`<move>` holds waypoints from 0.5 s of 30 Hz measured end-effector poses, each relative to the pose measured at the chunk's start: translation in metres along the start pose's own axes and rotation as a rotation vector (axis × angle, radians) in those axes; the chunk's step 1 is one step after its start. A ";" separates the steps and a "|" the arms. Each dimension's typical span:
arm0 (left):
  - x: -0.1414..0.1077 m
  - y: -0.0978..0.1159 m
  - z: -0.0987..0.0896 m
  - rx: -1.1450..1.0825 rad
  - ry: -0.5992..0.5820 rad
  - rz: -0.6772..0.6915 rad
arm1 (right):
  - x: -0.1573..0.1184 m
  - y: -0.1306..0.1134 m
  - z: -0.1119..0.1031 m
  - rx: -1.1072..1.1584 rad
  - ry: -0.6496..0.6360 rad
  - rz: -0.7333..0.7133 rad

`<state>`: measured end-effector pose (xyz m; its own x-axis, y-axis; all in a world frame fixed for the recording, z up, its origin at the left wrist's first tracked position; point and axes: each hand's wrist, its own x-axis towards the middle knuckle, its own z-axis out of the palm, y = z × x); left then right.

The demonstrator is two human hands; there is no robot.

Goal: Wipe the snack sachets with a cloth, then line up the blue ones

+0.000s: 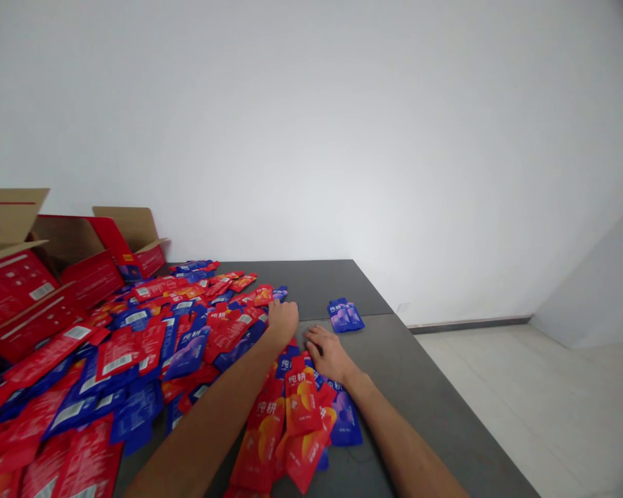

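Note:
At the right edge of a heap of red and blue packets (187, 346), my left hand (282, 321) is closed, its fingertips hidden beneath it. A blue packet (280, 293) shows just beyond its knuckles. My right hand (329, 353) lies low on the dark table with its fingers loosely stretched and apart, holding nothing I can see. Right below it, between my forearms, is a smaller overlapping pile of packets, with a red packet (302, 395) on top and a blue packet (345, 418) at its right side.
Two blue packets (345, 315) lie together farther back on the dark table (410, 387). Opened red cardboard boxes (18, 283) with raised brown flaps stand at the left. A white wall (353, 138) rises behind the table, and pale floor (503, 387) shows at the right.

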<state>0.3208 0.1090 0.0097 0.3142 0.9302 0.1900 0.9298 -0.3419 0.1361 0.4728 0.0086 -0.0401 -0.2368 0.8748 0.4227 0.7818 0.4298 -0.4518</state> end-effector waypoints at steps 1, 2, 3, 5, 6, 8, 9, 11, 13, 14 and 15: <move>0.006 -0.003 0.000 0.000 0.009 -0.001 | 0.000 -0.001 0.000 0.011 0.003 -0.004; 0.012 -0.006 0.000 -0.001 0.013 0.004 | 0.000 -0.002 -0.001 0.021 0.003 -0.012; 0.017 -0.009 0.002 -0.004 0.005 0.015 | 0.000 -0.003 -0.002 0.029 0.003 -0.021; 0.024 -0.015 0.007 -0.013 -0.028 0.024 | 0.001 -0.004 -0.004 0.041 0.004 -0.035; 0.027 -0.017 0.010 -0.017 -0.051 0.022 | 0.001 -0.005 -0.005 0.046 0.005 -0.039; 0.032 -0.019 0.017 -0.024 -0.090 0.006 | 0.001 -0.006 -0.006 0.052 0.008 -0.041; 0.033 -0.019 0.019 -0.025 -0.103 -0.004 | 0.001 -0.006 -0.006 0.053 0.006 -0.039; 0.034 -0.018 0.022 -0.026 -0.117 -0.018 | 0.000 -0.006 -0.005 0.046 -0.004 -0.029; 0.035 -0.016 0.023 -0.025 -0.124 -0.017 | 0.000 -0.006 -0.005 0.034 -0.028 -0.016; 0.034 -0.016 0.022 -0.025 -0.128 -0.012 | -0.001 -0.007 -0.005 0.031 -0.045 -0.015; 0.034 -0.017 0.022 -0.025 -0.132 -0.006 | -0.001 -0.007 -0.005 0.031 -0.061 -0.015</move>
<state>0.3203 0.1493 -0.0075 0.3329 0.9411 0.0593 0.9271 -0.3381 0.1616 0.4703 0.0036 -0.0334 -0.2837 0.8797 0.3816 0.7601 0.4490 -0.4698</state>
